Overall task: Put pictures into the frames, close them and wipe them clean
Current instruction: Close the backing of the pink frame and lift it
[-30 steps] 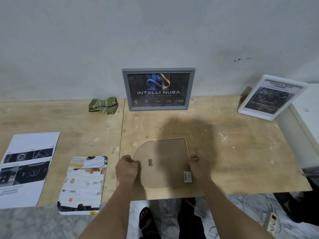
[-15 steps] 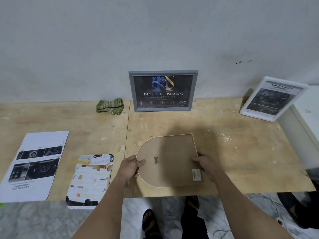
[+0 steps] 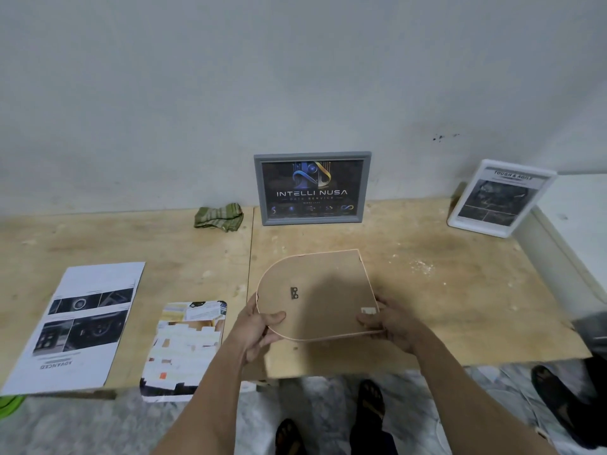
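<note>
- My left hand [image 3: 259,326] and right hand [image 3: 391,320] grip an arch-shaped frame [image 3: 317,293] by its two near corners, thumbs curled over its brown backing board, fingers beneath.
- The frame is face down, tilted off the plywood table [image 3: 460,290] near the front edge, its rounded end to my left.
- A small metal hanger [image 3: 294,293] sits on the backing; a pale label [image 3: 368,311] shows just beside my right thumb.
- Step in hand, as I judge it: handling this closed-looking frame, either to turn it over for wiping or to open its back. I cannot tell whether a picture is inside.
- The next move calls for a steady two-handed turn, keeping the backing pressed in so it does not slip out.
- Frames and contents: a grey frame [image 3: 312,188] leans on the wall holding a dark "INTELLI NUSA" print; a white frame [image 3: 501,198] at the right rear holds a "TOUGH & AGILE" sheet.
- Loose on the table to my left: a printed sheet [image 3: 78,323] headed "ADVANCED" and an arch-cut picture [image 3: 184,349] overhanging the edge.
- A green striped cloth [image 3: 219,217] lies by the wall, just left of the grey frame.
</note>
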